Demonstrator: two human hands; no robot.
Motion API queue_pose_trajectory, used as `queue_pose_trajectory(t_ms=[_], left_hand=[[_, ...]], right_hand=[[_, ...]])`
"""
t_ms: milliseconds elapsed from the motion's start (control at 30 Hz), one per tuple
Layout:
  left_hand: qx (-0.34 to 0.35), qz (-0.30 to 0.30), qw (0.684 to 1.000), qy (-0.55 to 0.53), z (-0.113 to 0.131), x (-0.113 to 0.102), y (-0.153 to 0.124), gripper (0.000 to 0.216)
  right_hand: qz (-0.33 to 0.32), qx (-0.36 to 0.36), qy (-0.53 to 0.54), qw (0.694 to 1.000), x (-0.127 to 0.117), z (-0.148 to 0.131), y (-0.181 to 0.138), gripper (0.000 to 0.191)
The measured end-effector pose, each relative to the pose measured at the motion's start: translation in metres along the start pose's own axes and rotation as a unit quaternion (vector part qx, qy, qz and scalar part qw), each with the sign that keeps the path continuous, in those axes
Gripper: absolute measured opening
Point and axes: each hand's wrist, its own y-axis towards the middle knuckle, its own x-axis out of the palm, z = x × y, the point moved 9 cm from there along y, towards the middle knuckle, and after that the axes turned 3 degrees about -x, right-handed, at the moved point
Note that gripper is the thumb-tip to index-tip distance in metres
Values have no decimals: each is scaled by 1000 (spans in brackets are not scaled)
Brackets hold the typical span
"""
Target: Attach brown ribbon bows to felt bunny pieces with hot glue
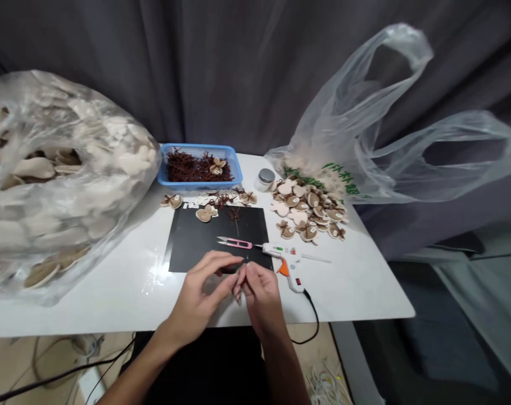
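My left hand [200,298] is at the table's front edge, index finger stretched out and thumb apart from it, with nothing visible between them. Its thumb tip meets the curled fingers of my right hand [261,292]. The right thumb and fingers are pinched together; whatever they hold is too small or hidden to make out. Just beyond the hands is a black mat [196,247], with pink thread snips [238,243] lying on it. A white glue gun [295,273] with an orange trigger lies on its side to the right. One beige felt piece [206,213] rests on the mat's far edge.
A blue basket [166,184] holds dark red twig-like bits. Beside it stands a lidded jar [264,181]. Bow-trimmed felt pieces [310,205] are heaped before a clear plastic bag [335,135]. A large stuffed bag [69,191] covers the left side. A black cord [314,315] drops off the front edge.
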Motion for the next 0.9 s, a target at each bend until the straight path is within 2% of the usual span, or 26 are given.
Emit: queue_pose_trajectory(t_ms=[133,367,500,633,767,900], left_hand=[[-9,9,1000,-23,-8,-2,-5,26],[-49,43,997,-47,-25,-15,-14,19],[-46,101,994,-21,-33,-32,-16,15],[-51,140,989,17,-41,-45,-17,27],[-74,131,987,51,-50,-54,-14,43],[-76,172,976,113,-51,-89,-11,52]], right_hand=[[-30,14,-11,999,14,14,-2,52],[-50,11,-39,998,18,23,1,62],[-73,34,-42,996,24,30,-2,76],[-102,41,-65,992,30,29,-5,82],[-58,17,-134,989,11,23,-4,63],[23,-20,-181,983,-29,12,-1,51]])
